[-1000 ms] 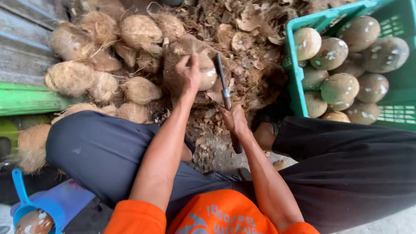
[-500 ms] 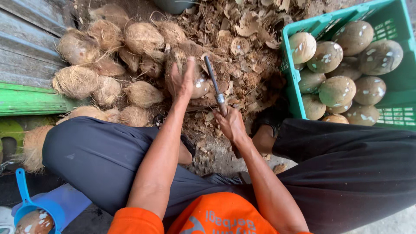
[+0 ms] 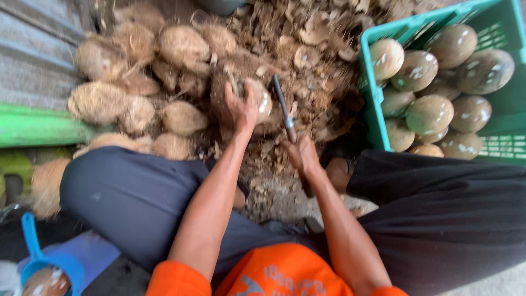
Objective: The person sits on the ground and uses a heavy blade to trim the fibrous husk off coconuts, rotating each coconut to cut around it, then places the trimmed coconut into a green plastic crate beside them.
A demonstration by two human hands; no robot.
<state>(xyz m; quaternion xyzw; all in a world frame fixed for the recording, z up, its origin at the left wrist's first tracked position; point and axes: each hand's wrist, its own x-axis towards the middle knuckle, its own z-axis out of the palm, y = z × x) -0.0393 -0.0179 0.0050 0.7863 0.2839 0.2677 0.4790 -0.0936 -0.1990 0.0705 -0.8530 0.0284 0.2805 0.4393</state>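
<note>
My left hand (image 3: 241,107) grips a husked brown coconut (image 3: 262,97) at the edge of a heap of fibrous coconuts (image 3: 137,82). My right hand (image 3: 300,153) is closed around the handle of a knife (image 3: 284,109), whose dark blade points up and away, just right of the held coconut. Both forearms reach out from orange sleeves over my dark-trousered legs. The blade is close to the coconut, and I cannot tell whether they touch.
A green plastic crate (image 3: 372,98) at the right holds several smooth peeled coconuts (image 3: 433,112). Husk scraps (image 3: 312,38) cover the ground ahead. A green board (image 3: 33,126) lies at the left, and a blue scoop (image 3: 38,263) sits at the lower left.
My left hand stays on the coconut, which has turned slightly. The knife blade has tilted more upright and shifted a little to the right of the coconut.
</note>
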